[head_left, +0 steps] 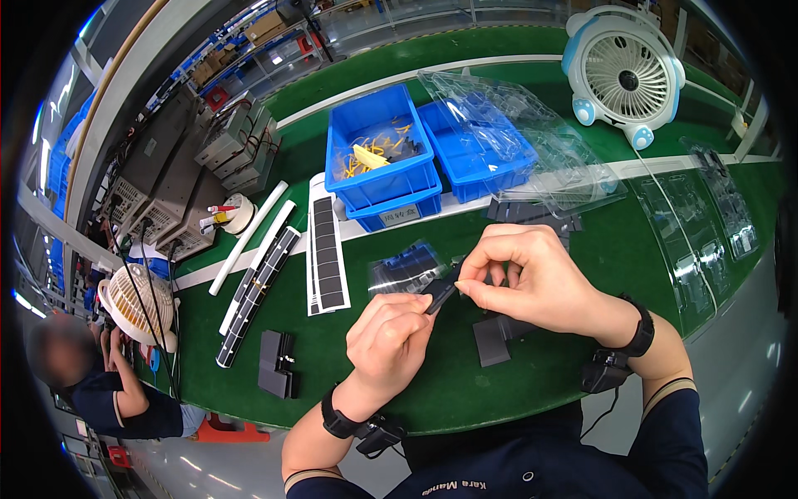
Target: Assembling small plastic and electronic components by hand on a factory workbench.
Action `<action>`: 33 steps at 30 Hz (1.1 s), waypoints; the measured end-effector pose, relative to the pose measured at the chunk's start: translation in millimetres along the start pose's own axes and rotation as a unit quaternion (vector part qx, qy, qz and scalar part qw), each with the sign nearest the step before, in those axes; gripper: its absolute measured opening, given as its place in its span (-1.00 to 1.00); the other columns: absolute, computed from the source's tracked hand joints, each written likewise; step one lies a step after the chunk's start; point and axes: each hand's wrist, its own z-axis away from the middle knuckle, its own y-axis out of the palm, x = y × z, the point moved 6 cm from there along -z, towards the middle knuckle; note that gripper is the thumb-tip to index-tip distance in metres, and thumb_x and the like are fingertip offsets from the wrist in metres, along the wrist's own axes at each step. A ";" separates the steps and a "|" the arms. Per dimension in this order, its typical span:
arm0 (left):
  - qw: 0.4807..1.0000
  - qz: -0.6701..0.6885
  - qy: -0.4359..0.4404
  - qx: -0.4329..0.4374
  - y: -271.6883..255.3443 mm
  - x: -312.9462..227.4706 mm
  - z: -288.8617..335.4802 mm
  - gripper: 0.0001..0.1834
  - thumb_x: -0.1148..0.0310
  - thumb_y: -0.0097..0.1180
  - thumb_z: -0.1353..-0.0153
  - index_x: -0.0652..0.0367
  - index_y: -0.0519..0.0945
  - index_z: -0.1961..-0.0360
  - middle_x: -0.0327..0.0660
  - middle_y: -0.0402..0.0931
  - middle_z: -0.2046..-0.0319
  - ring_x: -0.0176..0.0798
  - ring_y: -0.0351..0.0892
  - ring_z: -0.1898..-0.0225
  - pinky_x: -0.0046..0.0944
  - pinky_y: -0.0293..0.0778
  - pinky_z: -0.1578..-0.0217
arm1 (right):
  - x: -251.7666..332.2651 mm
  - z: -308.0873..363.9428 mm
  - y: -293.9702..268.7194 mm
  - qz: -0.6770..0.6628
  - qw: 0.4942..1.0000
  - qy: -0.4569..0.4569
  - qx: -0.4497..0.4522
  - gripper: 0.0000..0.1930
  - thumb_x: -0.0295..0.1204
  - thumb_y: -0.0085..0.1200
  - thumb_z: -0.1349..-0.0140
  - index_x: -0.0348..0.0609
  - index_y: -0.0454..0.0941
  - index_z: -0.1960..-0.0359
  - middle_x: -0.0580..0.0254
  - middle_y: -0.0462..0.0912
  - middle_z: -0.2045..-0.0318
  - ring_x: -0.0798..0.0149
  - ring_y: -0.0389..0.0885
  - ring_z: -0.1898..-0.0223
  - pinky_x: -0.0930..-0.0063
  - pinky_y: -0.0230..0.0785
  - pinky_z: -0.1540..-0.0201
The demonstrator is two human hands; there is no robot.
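My left hand [389,339] is closed on a small, flat black rectangular piece [444,288], pinching its lower end between thumb and fingers above the green table. My right hand [532,279] pinches at the piece's upper right edge; whether the fingertips also hold something thin there is too small to tell. Below the right hand lie loose black flat pieces [494,342], partly hidden by it. Beyond the left hand is a clear film with dark patches [407,268]. A small stack of black pieces [275,363] rests to the left.
A white sheet of black labels [327,258] and rolled strips [259,291] lie left. Blue bins [382,185] stand at the back, one holding yellow bits. Clear plastic trays [557,158] and a white-blue fan [625,79] are right. A co-worker [125,399] sits far left.
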 end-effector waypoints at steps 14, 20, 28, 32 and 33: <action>0.864 0.299 -0.405 -0.017 9.0 39.7 21.6 -0.67 0.63 0.20 -0.05 0.31 0.45 0.12 -0.24 0.43 0.31 -0.45 0.48 0.34 -0.47 0.56 0.41 | -10.1 -11.7 -27.6 0.186 0.979 -0.021 -0.078 -0.63 -0.18 0.27 0.00 -0.15 0.56 0.24 0.21 0.48 0.27 0.21 0.51 0.35 0.41 0.38 0.35; 0.873 0.296 -0.387 -0.007 9.3 43.4 18.0 -0.74 0.64 0.17 -0.07 0.33 0.56 0.15 -0.24 0.37 0.31 -0.46 0.44 0.32 -0.49 0.56 0.46 | -36.0 -14.2 -7.8 -0.001 0.997 0.026 0.071 -0.76 -0.26 0.26 -0.05 -0.20 0.63 0.43 0.31 0.51 0.27 0.39 0.43 0.22 0.56 0.29 0.32; 0.944 0.149 -0.286 0.069 1.3 31.4 3.3 -0.70 0.61 0.15 -0.11 0.21 0.59 0.09 -0.24 0.44 0.38 -0.45 0.43 0.40 -0.50 0.53 0.47 | -30.5 -12.8 1.9 -0.099 0.991 0.031 0.084 -0.82 -0.34 0.23 -0.09 -0.20 0.64 0.40 0.35 0.51 0.33 0.41 0.41 0.25 0.54 0.27 0.27; 0.942 0.167 -0.289 0.036 -4.1 29.0 1.8 -0.71 0.63 0.18 -0.07 0.23 0.59 0.14 -0.20 0.49 0.37 -0.42 0.50 0.39 -0.47 0.55 0.40 | -25.3 -11.2 1.9 -0.152 0.987 0.010 0.060 -0.87 -0.39 0.22 -0.10 -0.19 0.64 0.40 0.36 0.49 0.35 0.44 0.39 0.27 0.56 0.24 0.27; 0.939 0.184 -0.289 0.004 -7.6 28.8 3.3 -0.72 0.65 0.20 -0.05 0.25 0.59 0.17 -0.19 0.49 0.35 -0.41 0.53 0.37 -0.46 0.56 0.37 | -24.3 -10.6 2.0 -0.168 0.984 0.012 0.058 -0.88 -0.41 0.22 -0.10 -0.20 0.64 0.41 0.36 0.49 0.36 0.45 0.39 0.27 0.57 0.24 0.27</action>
